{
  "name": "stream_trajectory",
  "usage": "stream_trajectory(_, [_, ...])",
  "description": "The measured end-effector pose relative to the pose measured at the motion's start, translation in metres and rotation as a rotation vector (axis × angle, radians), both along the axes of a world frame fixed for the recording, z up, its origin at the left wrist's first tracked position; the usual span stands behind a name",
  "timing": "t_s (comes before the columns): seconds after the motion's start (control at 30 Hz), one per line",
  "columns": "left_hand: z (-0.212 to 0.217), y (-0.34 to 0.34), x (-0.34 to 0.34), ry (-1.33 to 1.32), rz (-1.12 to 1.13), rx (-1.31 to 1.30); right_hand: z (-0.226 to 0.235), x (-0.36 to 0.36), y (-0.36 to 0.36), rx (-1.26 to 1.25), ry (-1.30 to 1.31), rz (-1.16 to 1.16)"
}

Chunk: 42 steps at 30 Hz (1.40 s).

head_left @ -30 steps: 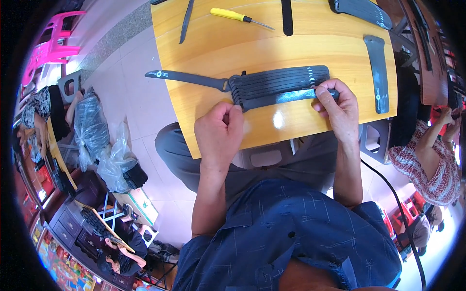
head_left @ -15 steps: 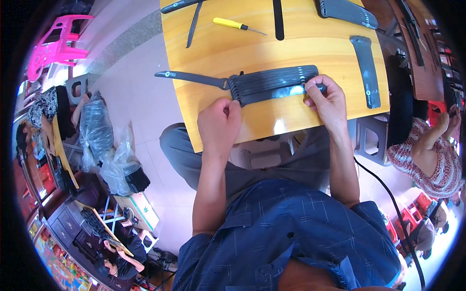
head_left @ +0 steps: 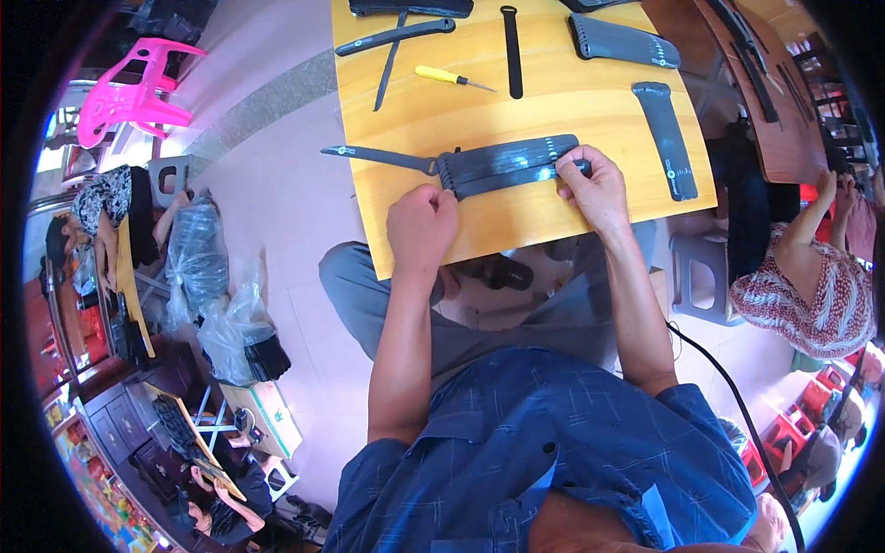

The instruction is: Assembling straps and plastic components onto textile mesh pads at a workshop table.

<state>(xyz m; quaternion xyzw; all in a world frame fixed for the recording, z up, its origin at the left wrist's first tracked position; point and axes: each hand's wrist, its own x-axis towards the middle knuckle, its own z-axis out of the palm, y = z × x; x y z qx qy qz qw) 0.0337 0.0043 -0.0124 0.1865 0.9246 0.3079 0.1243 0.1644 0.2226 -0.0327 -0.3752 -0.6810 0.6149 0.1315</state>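
On the yellow wooden tabletop lies a bundle of black straps, fanned side by side with their looped ends gathered at the left. One loose strap with a slotted end sticks out to the left of it. My left hand is closed at the near left corner of the bundle, fingers pressed together; what it pinches there is hidden. At the right end my right hand pinches the tip of the nearest strap between thumb and fingers.
Beyond the bundle lie a yellow-handled screwdriver, a single black strap and crossed straps. Finished-looking strap bundles rest at the far right and right edge. A pink stool stands left; other people sit on both sides.
The view has shifted, so more of the table's far side shows. Both hands keep their places at the two ends of the bundle, with little visible movement.
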Motion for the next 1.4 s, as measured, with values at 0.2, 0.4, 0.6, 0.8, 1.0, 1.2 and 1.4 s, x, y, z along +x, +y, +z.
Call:
stream_trajectory(0.2, [-0.005,-0.001,0.000,0.028,-0.012,-0.009,-0.003,0.000,-0.002,0.045,0.016,-0.003])
stream_trajectory(0.4, [-0.010,-0.001,-0.003,0.093,-0.030,-0.055,-0.005,0.000,0.000,0.083,0.007,-0.015])
stream_trajectory(0.6, [-0.002,0.001,-0.004,-0.028,-0.009,-0.057,-0.012,0.000,0.002,0.097,0.028,-0.011])
stream_trajectory(0.8, [-0.004,0.002,-0.007,-0.002,-0.025,-0.138,-0.012,0.001,0.001,0.167,0.031,0.001])
stream_trajectory(1.0, [-0.005,0.000,-0.009,-0.013,-0.023,-0.141,-0.007,0.001,-0.006,0.597,-0.021,0.003])
stream_trajectory(1.2, [-0.006,0.000,-0.008,-0.023,-0.024,-0.101,0.007,-0.001,-0.006,0.582,-0.074,0.029])
stream_trajectory(1.4, [-0.007,-0.001,-0.008,-0.007,-0.021,-0.100,0.007,-0.005,-0.003,0.655,-0.115,0.077])
